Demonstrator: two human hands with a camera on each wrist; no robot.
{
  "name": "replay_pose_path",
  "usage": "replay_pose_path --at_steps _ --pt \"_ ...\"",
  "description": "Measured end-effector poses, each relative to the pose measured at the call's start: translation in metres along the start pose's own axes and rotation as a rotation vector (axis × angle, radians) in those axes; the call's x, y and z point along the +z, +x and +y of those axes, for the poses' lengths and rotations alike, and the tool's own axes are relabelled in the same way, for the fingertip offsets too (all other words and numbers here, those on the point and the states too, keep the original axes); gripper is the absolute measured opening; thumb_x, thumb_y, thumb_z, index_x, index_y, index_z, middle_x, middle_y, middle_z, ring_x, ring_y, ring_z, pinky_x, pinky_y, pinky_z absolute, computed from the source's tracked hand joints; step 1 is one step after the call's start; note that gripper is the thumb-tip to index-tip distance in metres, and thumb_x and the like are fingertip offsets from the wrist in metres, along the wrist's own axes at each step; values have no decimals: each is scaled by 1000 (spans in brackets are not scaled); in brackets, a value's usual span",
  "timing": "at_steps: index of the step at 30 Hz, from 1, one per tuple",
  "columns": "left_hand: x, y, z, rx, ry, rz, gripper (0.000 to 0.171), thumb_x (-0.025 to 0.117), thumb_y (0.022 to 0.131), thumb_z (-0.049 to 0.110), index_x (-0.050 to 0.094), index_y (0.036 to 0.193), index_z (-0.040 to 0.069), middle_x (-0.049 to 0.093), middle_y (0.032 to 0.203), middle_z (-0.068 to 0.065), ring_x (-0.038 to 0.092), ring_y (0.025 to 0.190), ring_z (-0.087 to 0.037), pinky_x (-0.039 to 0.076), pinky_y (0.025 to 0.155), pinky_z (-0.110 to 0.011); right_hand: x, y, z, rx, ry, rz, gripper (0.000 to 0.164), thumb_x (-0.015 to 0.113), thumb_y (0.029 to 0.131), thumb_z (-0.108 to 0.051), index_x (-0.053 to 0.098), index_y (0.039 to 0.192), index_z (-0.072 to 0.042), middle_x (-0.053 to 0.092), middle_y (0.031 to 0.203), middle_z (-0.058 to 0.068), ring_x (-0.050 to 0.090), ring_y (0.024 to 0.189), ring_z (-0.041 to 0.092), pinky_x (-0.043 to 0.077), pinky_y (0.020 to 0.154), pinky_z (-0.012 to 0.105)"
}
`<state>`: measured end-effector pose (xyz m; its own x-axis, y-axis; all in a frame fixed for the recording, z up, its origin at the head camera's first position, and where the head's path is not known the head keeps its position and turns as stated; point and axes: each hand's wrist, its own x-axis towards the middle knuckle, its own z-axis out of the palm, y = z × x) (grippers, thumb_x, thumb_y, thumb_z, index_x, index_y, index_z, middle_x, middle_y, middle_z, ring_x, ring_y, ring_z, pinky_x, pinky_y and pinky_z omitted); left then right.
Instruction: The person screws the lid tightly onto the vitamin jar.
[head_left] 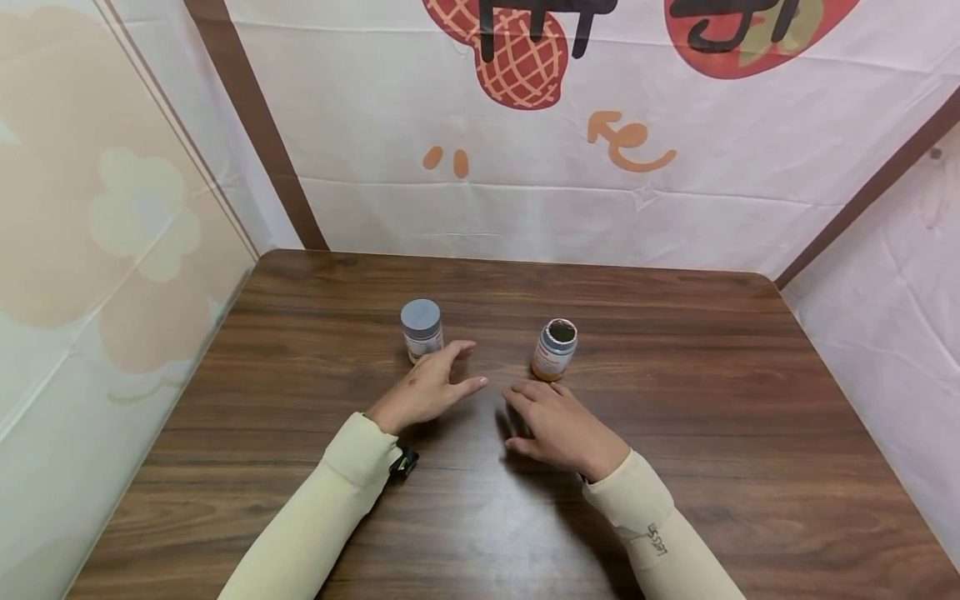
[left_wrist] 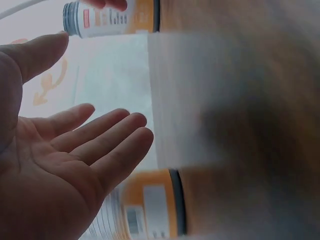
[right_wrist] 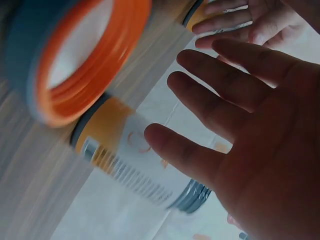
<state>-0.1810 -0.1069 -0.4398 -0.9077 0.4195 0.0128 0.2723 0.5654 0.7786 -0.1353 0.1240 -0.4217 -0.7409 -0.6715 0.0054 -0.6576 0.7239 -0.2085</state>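
Note:
Two small jars with orange lower parts and pale labels stand on the table. The left jar (head_left: 421, 321) wears a grey-blue lid; the right jar (head_left: 553, 352) shows a dark round top with a bright speckled rim. My left hand (head_left: 426, 390) is beside the left jar and overlaps its lower edge, fingers fairly straight and nothing in the palm. My right hand (head_left: 562, 425) is in front of the right jar, fingers spread and extended. A loose grey-blue lid with an orange threaded inside (right_wrist: 132, 45) looms near the right wrist camera; in the head view it is hidden.
The wood-grain table (head_left: 690, 400) reaches back to a printed fabric wall (head_left: 360, 125), with fabric at both sides too. A small dark object (head_left: 403, 462) sits at the left cuff. Cream sleeves (head_left: 337, 492) cover both forearms.

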Motion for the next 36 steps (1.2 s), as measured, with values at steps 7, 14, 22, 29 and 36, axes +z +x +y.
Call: replay_pose_path --at_steps 7,14,22,29,36 --pt "13 26 15 2 -2 0 69 71 95 32 40 147 0 48 148 -17 49 133 -31 41 105 -46 3 -18 13 59 -7 27 64 83 82 -35 60 130 -1 60 129 14 55 122 34 42 100 56" --pt "24 41 21 11 -35 -4 71 73 93 32 40 147 0 47 149 -17 49 133 -30 41 105 -45 7 -28 23 75 3 62 60 84 80 -34 61 126 -3 60 122 10 58 114 30 46 92 54" --pt "36 56 24 22 -26 -18 72 74 93 33 40 148 2 47 149 -16 48 134 -31 40 106 -45 10 -40 31 63 9 130 59 87 76 -32 64 123 -3 62 115 9 60 107 29 49 85 52" --pt "47 72 30 33 -12 -28 75 76 91 33 39 148 2 47 147 -18 49 132 -31 41 105 -45 11 -47 36 92 13 117 60 88 75 -34 65 122 -4 62 112 7 60 101 26 49 80 49" --pt "57 83 35 34 -73 -27 80 78 89 31 35 150 1 46 149 -17 45 136 -30 37 109 -45 13 -51 40 117 39 103 62 89 74 -35 64 122 -4 62 111 7 60 101 27 49 80 50"
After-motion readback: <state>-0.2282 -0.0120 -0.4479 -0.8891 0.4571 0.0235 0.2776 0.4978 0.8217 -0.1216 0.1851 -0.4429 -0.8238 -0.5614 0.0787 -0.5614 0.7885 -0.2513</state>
